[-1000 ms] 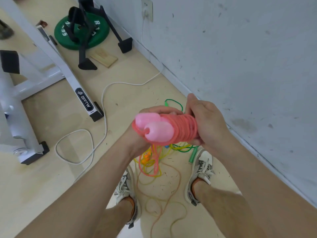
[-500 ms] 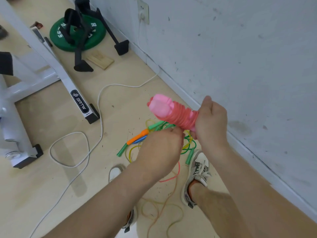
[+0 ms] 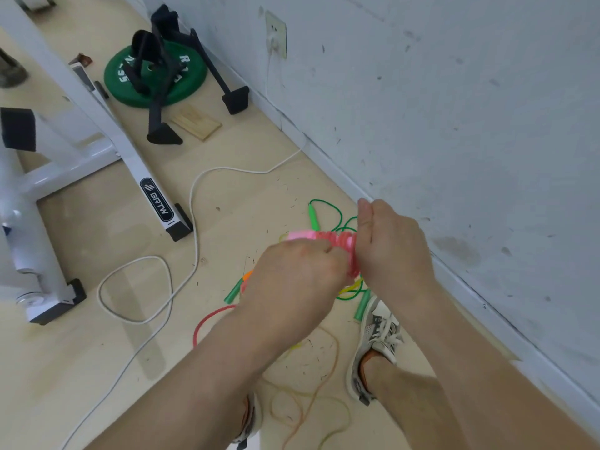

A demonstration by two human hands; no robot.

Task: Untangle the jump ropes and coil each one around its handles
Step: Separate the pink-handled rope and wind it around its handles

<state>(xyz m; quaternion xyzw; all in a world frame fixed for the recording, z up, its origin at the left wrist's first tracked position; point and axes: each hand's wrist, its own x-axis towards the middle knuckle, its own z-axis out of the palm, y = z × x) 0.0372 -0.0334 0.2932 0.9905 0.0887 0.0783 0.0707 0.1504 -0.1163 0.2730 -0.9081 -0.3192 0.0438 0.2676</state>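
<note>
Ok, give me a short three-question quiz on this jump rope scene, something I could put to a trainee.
1. True or false: the right hand grips the pink plastic handles wrapped in red cord.
2. The round weight plate by the wall is: A red, B green, C yellow.
3. Fill in: the thin white cable on the floor runs up to a ___ on the wall.
Key: 1 true; 2 B; 3 socket.
</note>
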